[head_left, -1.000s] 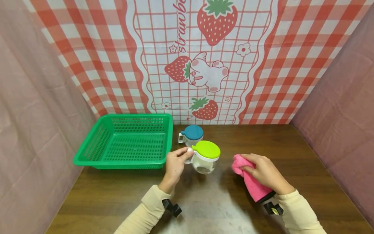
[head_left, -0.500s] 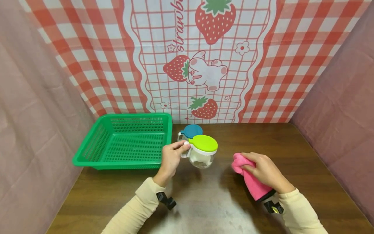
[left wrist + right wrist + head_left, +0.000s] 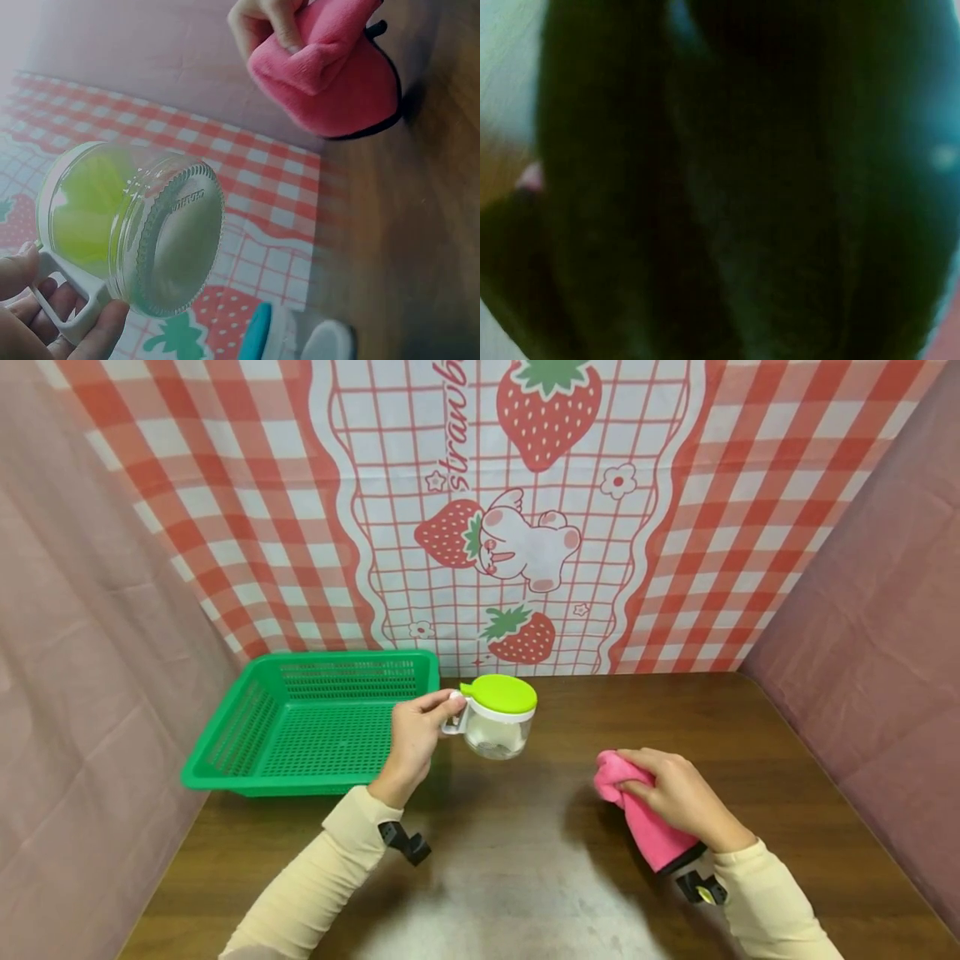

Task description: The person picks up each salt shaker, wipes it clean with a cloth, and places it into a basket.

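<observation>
By its white handle, my left hand grips a clear glass seasoning jar with a lime-green lid. The jar is off the table, just right of the green basket. In the left wrist view its ribbed glass bottom faces the camera, and fingers wrap the handle. A second jar with a blue lid shows at that view's lower edge; in the head view the held jar hides it. My right hand holds a bunched pink cloth with dark edging. Dark, blurred folds fill most of the right wrist view.
A green plastic basket with slotted walls stands at the back left of the brown wooden table. Behind the table hangs a red-and-white checked strawberry curtain. Pinkish drapes close off both sides.
My left hand has moved the green-lidded jar up, back and leftward, so it now covers the blue-lidded jar in the head view. My right hand and the cloth have stayed nearly still.
</observation>
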`<state>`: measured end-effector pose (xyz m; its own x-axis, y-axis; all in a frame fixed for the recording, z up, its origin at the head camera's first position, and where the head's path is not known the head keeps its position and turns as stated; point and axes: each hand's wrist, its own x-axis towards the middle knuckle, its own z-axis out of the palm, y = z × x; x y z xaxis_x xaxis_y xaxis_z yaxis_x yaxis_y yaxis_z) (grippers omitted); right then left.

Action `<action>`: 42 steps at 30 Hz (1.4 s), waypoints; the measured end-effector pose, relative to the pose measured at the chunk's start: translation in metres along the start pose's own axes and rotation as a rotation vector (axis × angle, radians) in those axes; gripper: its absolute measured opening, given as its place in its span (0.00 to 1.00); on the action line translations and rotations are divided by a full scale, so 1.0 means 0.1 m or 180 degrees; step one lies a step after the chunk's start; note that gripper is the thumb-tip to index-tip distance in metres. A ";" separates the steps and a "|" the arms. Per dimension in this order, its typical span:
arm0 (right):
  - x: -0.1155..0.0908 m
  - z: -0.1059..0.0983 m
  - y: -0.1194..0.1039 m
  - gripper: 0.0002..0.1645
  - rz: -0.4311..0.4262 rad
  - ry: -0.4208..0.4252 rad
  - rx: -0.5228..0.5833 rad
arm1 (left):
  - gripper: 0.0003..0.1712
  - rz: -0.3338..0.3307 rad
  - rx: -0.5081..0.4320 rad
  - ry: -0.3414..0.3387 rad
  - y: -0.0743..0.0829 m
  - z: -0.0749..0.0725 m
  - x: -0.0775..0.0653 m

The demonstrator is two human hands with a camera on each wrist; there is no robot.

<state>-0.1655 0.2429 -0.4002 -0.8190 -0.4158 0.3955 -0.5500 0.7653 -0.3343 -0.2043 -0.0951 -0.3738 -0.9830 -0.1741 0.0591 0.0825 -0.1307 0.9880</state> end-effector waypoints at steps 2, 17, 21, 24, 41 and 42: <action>-0.01 0.00 0.01 0.22 0.0003 0.0001 -0.0008 | 0.15 -0.0022 -0.0017 0.0010 0.04 -0.03 0.05; -0.02 -0.02 0.03 0.21 0.0014 -0.0001 -0.0002 | 0.19 0.0044 0.0040 0.0112 0.30 -0.27 0.45; -0.02 -0.02 0.04 0.21 0.0038 -0.0014 -0.0006 | 0.20 0.0056 0.0142 0.0110 0.35 -0.36 0.57; -0.03 -0.03 0.04 0.21 0.0051 -0.0018 -0.0012 | 0.20 0.0097 0.0297 0.0093 0.38 -0.42 0.66; -0.02 -0.06 0.08 0.21 -0.0081 0.0078 0.0018 | 0.25 0.0114 0.0968 0.0057 0.52 -0.82 1.00; -0.02 -0.06 0.08 0.21 -0.0077 0.0072 0.0022 | 0.26 0.0111 0.1020 0.0050 0.52 -0.85 1.01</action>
<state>-0.1670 0.2529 -0.3989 -0.8015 -0.4229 0.4229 -0.5708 0.7517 -0.3302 -0.2858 -0.2025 -0.3285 -0.9776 -0.1886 0.0939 0.0576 0.1893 0.9802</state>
